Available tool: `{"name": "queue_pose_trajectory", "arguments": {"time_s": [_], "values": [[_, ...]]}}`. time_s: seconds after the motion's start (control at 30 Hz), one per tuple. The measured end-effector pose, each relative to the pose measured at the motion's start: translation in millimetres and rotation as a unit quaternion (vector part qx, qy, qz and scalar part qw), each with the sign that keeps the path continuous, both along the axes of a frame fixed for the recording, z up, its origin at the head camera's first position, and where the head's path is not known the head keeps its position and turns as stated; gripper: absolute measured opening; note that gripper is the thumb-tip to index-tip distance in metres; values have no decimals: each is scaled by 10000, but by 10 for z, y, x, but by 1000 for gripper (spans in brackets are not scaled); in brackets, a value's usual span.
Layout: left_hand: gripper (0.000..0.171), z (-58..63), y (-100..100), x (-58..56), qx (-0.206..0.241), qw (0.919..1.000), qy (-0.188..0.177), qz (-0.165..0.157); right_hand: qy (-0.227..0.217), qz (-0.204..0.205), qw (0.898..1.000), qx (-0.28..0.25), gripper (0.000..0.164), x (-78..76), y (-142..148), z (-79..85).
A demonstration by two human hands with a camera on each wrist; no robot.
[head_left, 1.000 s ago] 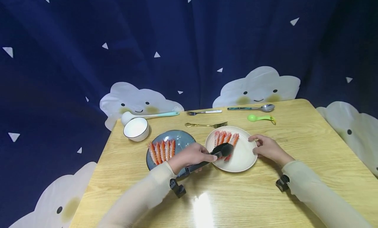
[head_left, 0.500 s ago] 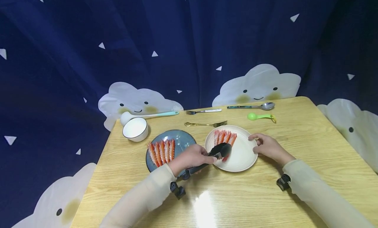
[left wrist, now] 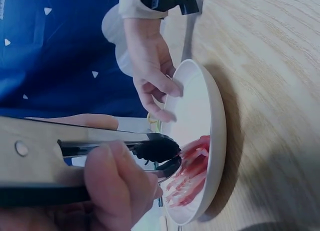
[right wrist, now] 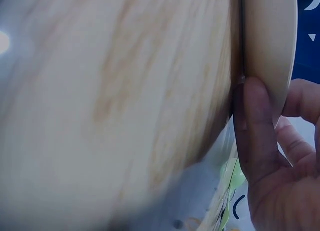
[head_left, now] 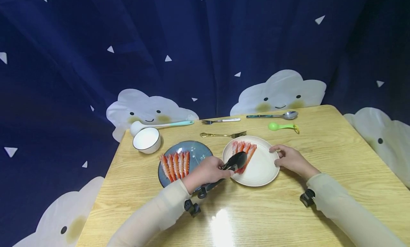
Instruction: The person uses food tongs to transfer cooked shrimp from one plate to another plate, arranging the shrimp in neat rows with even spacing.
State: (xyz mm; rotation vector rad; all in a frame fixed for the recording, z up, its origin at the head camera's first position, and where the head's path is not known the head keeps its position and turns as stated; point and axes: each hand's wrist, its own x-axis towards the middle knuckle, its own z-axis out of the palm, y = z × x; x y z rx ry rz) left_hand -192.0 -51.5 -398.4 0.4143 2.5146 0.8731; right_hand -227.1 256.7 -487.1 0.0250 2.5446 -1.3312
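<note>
My left hand [head_left: 209, 170] grips black-tipped tongs [head_left: 237, 161] over the left side of a white plate [head_left: 265, 167]. Several red-and-white shrimp [head_left: 245, 146] lie side by side on that plate. In the left wrist view the tong tips [left wrist: 162, 150] are slightly apart, right at the nearest shrimp [left wrist: 192, 166]. My right hand [head_left: 290, 162] holds the white plate's right rim; in the right wrist view its thumb [right wrist: 260, 111] lies against the outer wall. More shrimp [head_left: 175, 165] form a row on a blue plate [head_left: 201, 151], partly hidden behind my left hand.
A white bowl [head_left: 147, 139] and a ladle [head_left: 173, 124] sit at the back left. Along the back lie a white-handled fork [head_left: 224, 120], a gold fork [head_left: 224, 135], a large spoon [head_left: 288, 115] and a small green spoon [head_left: 282, 126]. A dark curtain hangs behind the table.
The tongs have shifted left and a little up. The rightmost shrimp on the white plate has moved slightly left, closer to the others. My right hand has stayed on the rim.
</note>
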Motion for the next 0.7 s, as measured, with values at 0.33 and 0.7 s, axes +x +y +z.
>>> {"name": "queue_pose_trajectory", "arguments": {"time_s": [0.33,0.7], "values": [[36,74,-158,6,238,9993,-138,248,-54,-12,10000,-43,47,2,-16,-36],[44,278,-816,93,-372,9947,458,844,-42,-3,10000,16,47,2,-1,-26]]}}
